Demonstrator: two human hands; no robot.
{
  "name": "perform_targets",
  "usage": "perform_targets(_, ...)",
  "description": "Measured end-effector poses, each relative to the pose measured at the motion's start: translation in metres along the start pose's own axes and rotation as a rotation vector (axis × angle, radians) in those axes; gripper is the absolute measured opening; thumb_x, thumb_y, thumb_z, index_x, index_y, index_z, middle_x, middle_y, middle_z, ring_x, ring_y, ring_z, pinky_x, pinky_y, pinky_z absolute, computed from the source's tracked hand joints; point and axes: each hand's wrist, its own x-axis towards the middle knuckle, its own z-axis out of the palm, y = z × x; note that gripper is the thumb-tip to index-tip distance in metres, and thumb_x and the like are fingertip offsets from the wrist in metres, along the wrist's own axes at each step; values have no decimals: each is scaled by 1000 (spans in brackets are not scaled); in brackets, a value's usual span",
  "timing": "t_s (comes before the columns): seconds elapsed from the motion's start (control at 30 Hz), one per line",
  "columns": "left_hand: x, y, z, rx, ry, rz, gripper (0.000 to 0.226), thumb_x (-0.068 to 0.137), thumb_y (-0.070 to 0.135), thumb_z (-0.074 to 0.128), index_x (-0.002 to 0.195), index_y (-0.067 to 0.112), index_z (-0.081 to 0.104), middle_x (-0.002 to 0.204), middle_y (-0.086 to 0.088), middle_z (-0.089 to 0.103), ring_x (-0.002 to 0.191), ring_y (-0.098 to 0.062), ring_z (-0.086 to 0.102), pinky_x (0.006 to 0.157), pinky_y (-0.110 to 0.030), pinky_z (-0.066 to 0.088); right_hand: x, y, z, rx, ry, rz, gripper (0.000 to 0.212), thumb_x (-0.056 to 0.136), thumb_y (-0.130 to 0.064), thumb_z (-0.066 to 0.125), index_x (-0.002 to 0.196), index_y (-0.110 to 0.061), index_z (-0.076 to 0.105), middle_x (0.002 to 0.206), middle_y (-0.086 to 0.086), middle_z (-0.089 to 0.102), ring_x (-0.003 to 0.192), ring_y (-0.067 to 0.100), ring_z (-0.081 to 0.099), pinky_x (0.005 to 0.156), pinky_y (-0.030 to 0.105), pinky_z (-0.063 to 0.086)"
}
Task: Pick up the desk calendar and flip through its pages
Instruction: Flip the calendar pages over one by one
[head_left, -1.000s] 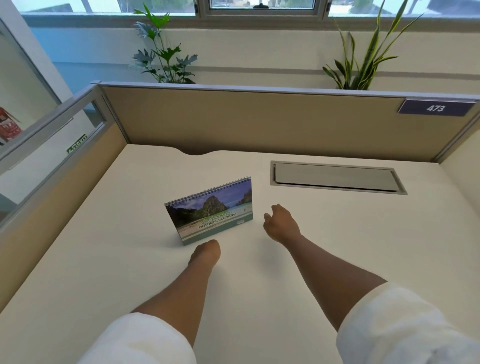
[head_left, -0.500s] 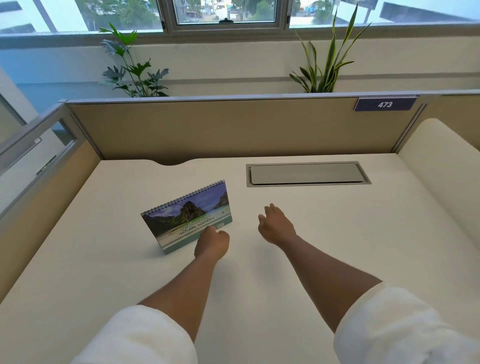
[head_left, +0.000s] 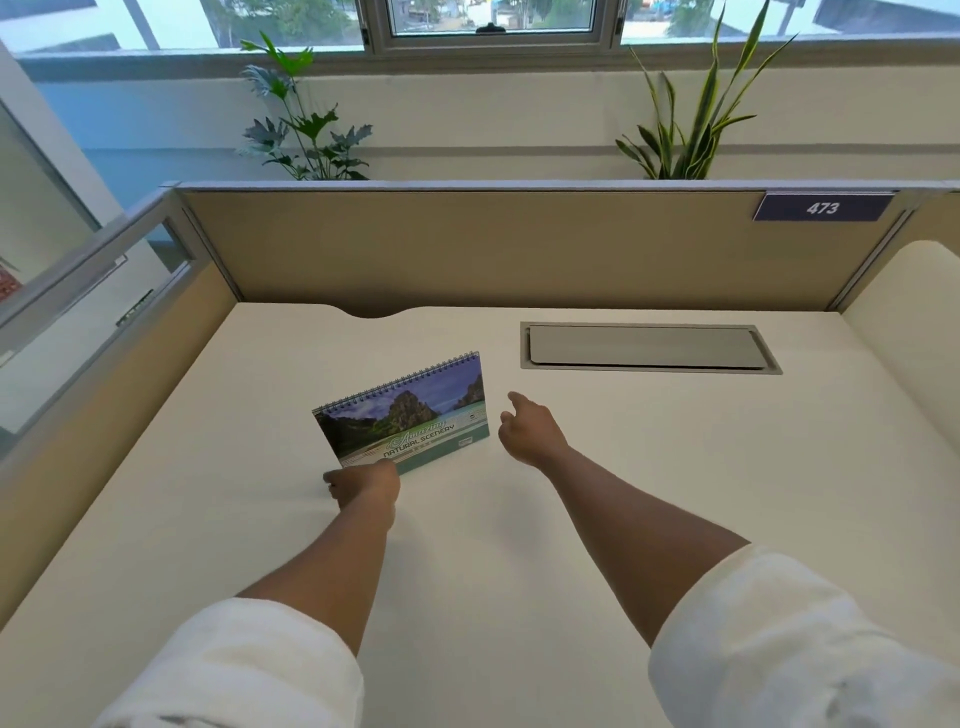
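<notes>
Desk calendar (head_left: 410, 415): stands upright on the cream desk (head_left: 467, 545), left of centre, spiral binding along the top edge. Cover faces the camera: green cliffs over water, words "NATURAL SCENERY". Turned a little, right end farther back.
Left hand (head_left: 366, 486): at the calendar's lower left corner, knuckles up, fingers curled under. It overlaps the bottom edge of the cover. Whether the fingers pinch the base I cannot tell; they are hidden beneath the hand.
Right hand (head_left: 527, 431): just beside the calendar's right edge, apart from it. Fingers loosely spread, one pointing forward and up. Holds nothing.
Sleeves: white sleeve (head_left: 244, 670) rolled above the left forearm, another (head_left: 789, 644) on the right.
Desk fittings: grey cable flap (head_left: 649, 347) set flush in the top, behind and to the right of the right hand; curved notch (head_left: 376, 310) at the back edge.
Partition (head_left: 467, 249): tan panel along the back, dark plate (head_left: 823, 208) reading "473" at its right end.
Beyond: two potted plants, one broad-leaved (head_left: 301, 124) at left, one sword-leaved (head_left: 696, 114) at right, below a window (head_left: 488, 21).
</notes>
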Motion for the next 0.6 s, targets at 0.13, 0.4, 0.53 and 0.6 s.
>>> perform_targets(0.13,4,-2,-7,92,19,125,63,88,17,55,144,7,28,145,-17,43,128,-37,47,102,-42,42,8,-13,2,184,-32,47,55,98,-15,41,151,-13,26,152,12,40,133,30,44,87,26,40)
perform_targets(0.4,11,-6,-9,107,11,217,44,88,16,56,131,11,46,129,-15,59,112,-37,57,91,-39,48,17,-27,5,306,-86,69,56,95,-8,39,150,-18,30,147,10,46,118,28,55,62,22,48)
perform_targets(0.53,11,-9,-10,139,11,215,44,86,17,55,128,9,47,127,-16,59,110,-37,58,88,-39,48,20,-31,9,319,-109,32,42,90,-4,39,128,-20,49,122,9,63,99,27,62,62,30,56)
perform_targets(0.6,13,-10,-12,148,16,209,44,86,19,56,127,8,47,128,-16,58,110,-38,58,90,-39,48,21,-30,11,315,-93,32,41,89,-3,38,123,-20,52,118,9,64,99,29,63,71,38,59)
